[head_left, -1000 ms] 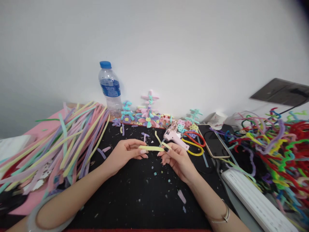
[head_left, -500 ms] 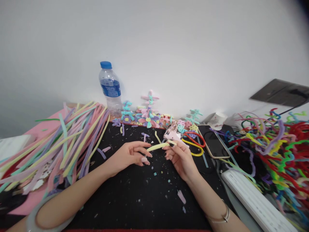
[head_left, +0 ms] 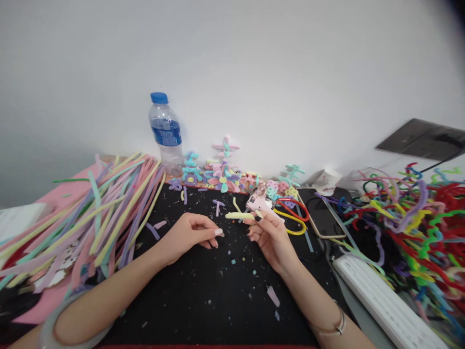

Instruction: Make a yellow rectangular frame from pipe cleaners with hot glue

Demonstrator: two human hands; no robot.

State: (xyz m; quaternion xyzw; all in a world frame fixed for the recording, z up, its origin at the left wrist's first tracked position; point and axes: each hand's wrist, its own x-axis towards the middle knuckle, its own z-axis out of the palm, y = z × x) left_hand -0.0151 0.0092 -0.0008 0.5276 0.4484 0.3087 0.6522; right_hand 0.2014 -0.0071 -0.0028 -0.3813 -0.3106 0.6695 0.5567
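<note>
Between the thumb and fingers of my right hand (head_left: 274,237) is a short pale yellow pipe cleaner (head_left: 238,215), its free end pointing left. My left hand (head_left: 194,235) is apart from it, a little to the left, with thumb and forefinger pinched together. Whatever may be between those fingertips is too small to make out. Just behind my right hand lie a pale pink glue gun (head_left: 259,203) and scissors (head_left: 296,223) with red and yellow handles. Finished pipe cleaner flowers (head_left: 223,182) stand along the wall.
Long pastel pipe cleaners (head_left: 119,208) are heaped on the left; a bright tangle (head_left: 428,228) fills the right. A water bottle (head_left: 165,131) stands at the back. A phone (head_left: 321,213) and a white power strip (head_left: 385,295) lie right of the black mat (head_left: 203,310), which carries scraps.
My left hand has let go of the left end of the yellow pipe cleaner, and its fingers have closed into a pinch. The yellow piece now points straighter left, still in my right hand.
</note>
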